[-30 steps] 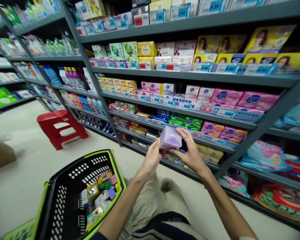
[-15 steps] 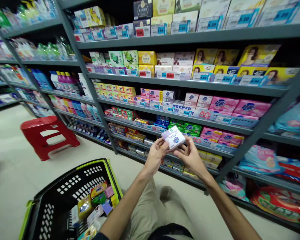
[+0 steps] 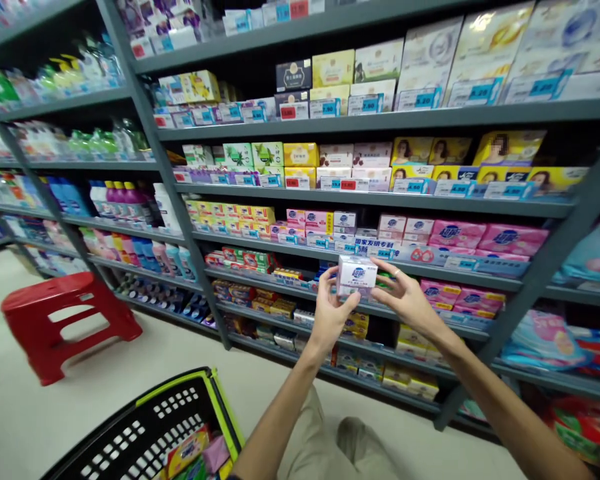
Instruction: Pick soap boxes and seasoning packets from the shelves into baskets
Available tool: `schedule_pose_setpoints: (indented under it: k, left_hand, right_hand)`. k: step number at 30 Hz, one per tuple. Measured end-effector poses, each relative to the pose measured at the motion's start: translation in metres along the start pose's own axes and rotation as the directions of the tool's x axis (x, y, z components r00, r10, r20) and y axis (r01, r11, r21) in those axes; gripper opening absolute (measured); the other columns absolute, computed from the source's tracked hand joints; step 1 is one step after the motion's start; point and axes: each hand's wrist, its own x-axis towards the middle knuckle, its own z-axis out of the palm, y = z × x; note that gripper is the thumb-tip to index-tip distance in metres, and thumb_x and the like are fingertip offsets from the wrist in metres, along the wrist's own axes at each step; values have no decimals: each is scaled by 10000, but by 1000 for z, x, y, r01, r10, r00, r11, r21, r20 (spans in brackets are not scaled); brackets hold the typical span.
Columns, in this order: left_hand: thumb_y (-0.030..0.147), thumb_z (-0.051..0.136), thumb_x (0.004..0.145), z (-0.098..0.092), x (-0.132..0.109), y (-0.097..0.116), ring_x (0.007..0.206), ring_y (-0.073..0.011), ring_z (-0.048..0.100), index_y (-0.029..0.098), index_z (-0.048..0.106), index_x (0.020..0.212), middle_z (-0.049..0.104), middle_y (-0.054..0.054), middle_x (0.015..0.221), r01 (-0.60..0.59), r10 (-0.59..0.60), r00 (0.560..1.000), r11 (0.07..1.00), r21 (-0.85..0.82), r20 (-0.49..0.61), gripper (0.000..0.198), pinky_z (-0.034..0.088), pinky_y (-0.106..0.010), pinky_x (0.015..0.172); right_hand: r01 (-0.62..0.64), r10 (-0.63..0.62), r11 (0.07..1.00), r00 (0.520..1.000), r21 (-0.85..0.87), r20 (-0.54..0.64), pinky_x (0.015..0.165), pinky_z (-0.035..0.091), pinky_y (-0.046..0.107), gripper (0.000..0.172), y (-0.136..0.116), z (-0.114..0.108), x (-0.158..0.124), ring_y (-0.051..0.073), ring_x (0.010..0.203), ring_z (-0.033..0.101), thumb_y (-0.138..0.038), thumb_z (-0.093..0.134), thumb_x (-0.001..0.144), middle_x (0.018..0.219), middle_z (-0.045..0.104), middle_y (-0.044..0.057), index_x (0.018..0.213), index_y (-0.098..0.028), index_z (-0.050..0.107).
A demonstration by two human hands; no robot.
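A white and pale-lavender soap pack (image 3: 357,276) with a blue logo is held up in front of the shelves, its printed face toward me. My left hand (image 3: 329,313) grips its left side, thumb below the front face and fingers along the left edge. At the right edge, my right hand (image 3: 405,298) has its thumb at the lower corner and a finger at the top corner; a ring shows on one finger. The backs of the fingers behind the pack are hidden. Beyond it, similar white soap packs (image 3: 345,223) stand on a shelf.
A black basket (image 3: 125,433) with a lime-green rim holds several soap packs at lower left. Behind it stands a red plastic stool (image 3: 65,320). Grey shelves (image 3: 360,120) of soap boxes and bottles span the view. Pink soap packs (image 3: 457,235) sit right of my hands.
The soap pack has turned from tilted to nearly level, its front face now toward me. Both hands have moved slightly away, toward the shelf. The view has tilted up, so less of the basket shows.
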Motion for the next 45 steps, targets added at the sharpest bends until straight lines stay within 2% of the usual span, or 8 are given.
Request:
schedule_pose_setpoints:
  k: [6,9,14,21,27,33,39,45]
  left_hand:
    - [439,842,906,-5,84,16,1412,-268,626,216,670,1384,569,-139,1571,-225,209,973,946,231,95,554,544,-365,1172]
    - [468,798,937,-6,137,28,1270,-257,713,187,778,1314,681,-139,1441,-319,269,947,844,431,175,471,597,-381,1114]
    - [403,807,930,4,190,38,1140,-265,787,187,748,1395,812,-118,1260,-364,287,930,805,469,228,516,635,-443,1091]
    - [335,754,964,12,210,39,1058,-244,801,199,767,1350,835,-94,1200,-420,318,907,711,564,275,410,652,-400,974]
    - [277,739,966,9,216,37,1000,-223,787,203,751,1300,839,-89,1145,-459,338,888,611,645,312,343,615,-348,858]
    - [240,708,988,7,222,28,895,-197,741,207,713,1289,822,-78,1133,-510,355,859,541,668,369,303,624,-389,917]
    - [271,685,998,9,226,18,1220,-313,593,190,739,1262,691,-140,1256,-599,507,737,184,779,447,281,553,-516,1110]
    - [357,630,1035,2,229,9,1528,-336,449,195,661,1305,680,-143,1403,-680,481,694,193,707,536,317,408,-581,1302]
  right_hand:
    - [140,-176,972,967,-189,-185,1111,636,471,661,-14,-3,59,313,1327,704,-455,885,859,1503,669,104,1452,-237,690]
    - [176,-241,940,948,-292,-206,1157,611,516,687,-20,-23,95,329,1321,712,-479,895,840,1447,711,110,1443,-216,698]
    - [210,-301,898,935,-387,-190,1146,624,543,703,-26,-46,136,334,1246,753,-507,894,830,1341,765,131,1419,-175,701]
    - [217,-349,849,915,-482,-204,1113,643,530,665,-24,-53,149,324,1207,767,-483,878,847,1329,768,140,1405,-166,706]
    - [175,-435,620,888,-764,-149,910,676,470,536,-23,-59,152,256,876,784,-397,820,919,1114,819,114,1395,-167,732]
    - [149,-490,408,868,-901,-79,981,610,503,528,-14,-66,160,289,978,726,-392,808,941,1112,770,152,1404,-150,729]
    - [198,-555,213,830,-957,49,1075,542,566,461,-4,-79,163,341,1191,630,-431,743,995,1276,745,157,1384,-184,743]
    - [267,-594,137,793,-954,136,1189,476,585,407,5,-89,161,333,1364,618,-410,718,1021,1394,737,125,1368,-199,748]
